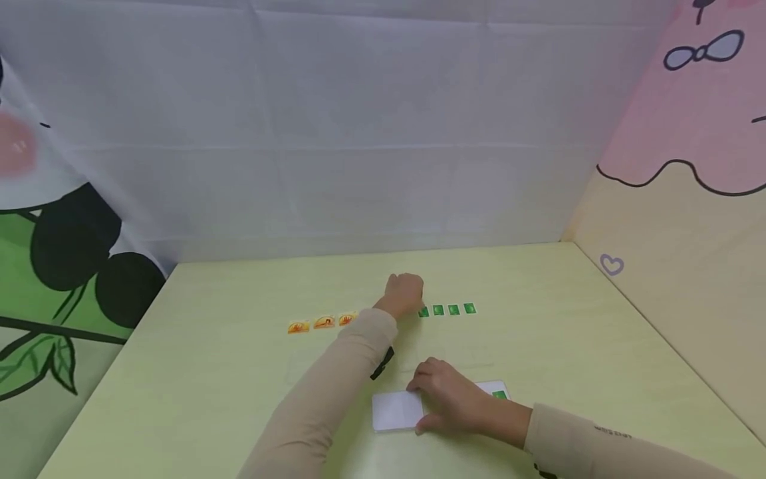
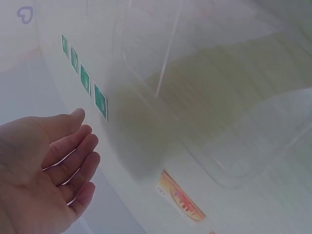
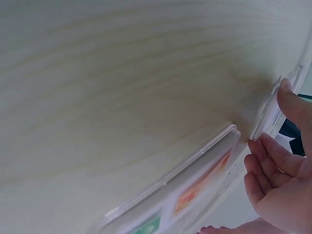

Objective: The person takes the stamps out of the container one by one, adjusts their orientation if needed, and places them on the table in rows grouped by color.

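My left hand (image 1: 404, 295) reaches over the far part of the table, next to a row of small green cards (image 1: 453, 310). Its fingers are loosely bent with nothing between them in the left wrist view, and the thumb is near the closest green card (image 2: 100, 101). Nearer to me, my right hand (image 1: 451, 399) grips a flat white card (image 1: 397, 411) by two opposite edges, thumb on one and fingertips on the other. Partly hidden behind that hand lies a clear-edged case (image 1: 492, 386), showing green and orange pictures (image 3: 201, 180) in the right wrist view.
Left of the green row, small orange cards (image 1: 324, 322) lie in a line, partly behind the left sleeve. Clear plastic (image 2: 161, 83) with faint edges lies on the table (image 1: 197, 372). A white cloth wall (image 1: 371, 133) stands behind and a printed panel (image 1: 676, 266) at right.
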